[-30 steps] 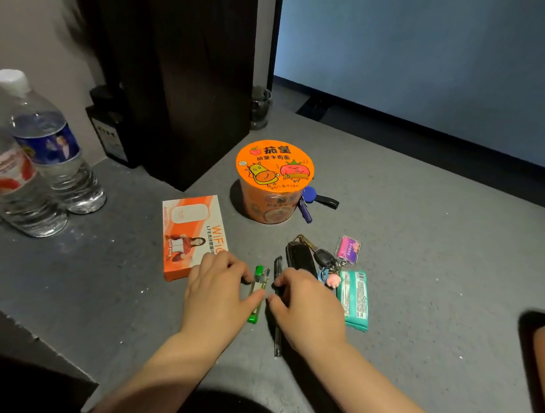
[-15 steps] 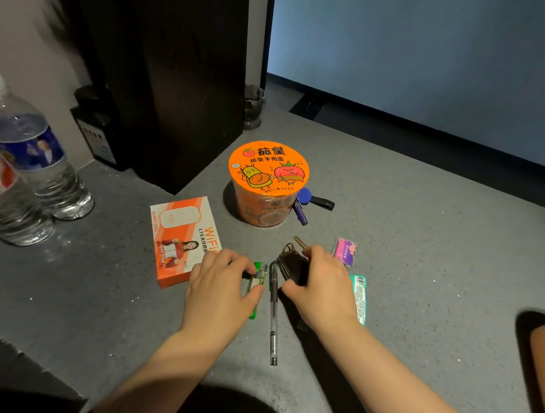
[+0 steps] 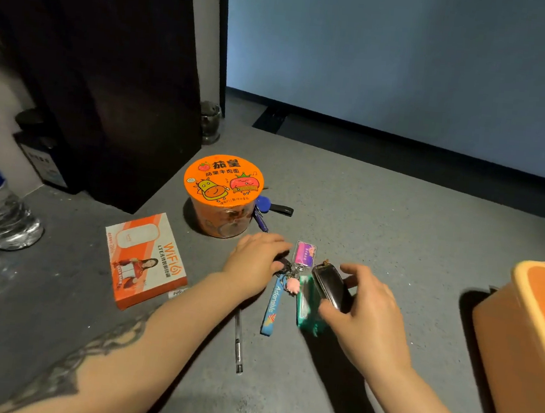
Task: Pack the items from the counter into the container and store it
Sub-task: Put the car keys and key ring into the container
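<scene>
Key fob [image 3: 328, 284] gripped in right hand [image 3: 365, 318], container [image 3: 531, 334] just rt of it

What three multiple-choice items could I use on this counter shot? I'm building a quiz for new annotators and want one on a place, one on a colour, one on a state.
1. Where is the WiFi router box relative to the instant noodle cup?
A. Nearer the camera, to the cup's left
B. Behind the cup
C. Inside the orange container

2. What colour is the "Adorable" strap?
A. Red
B. Blue
C. White

3. What is the right hand doing?
A. Lying flat and empty
B. Gripping the car key fob
C. Holding the pen

Answers:
1. A: the box lies flat on the counter, left of the cup and closer to the camera.
2. B: the strap is blue with light lettering.
3. B: thumb and fingers curl round the dark fob, while the pen lies untouched on the counter.
</scene>
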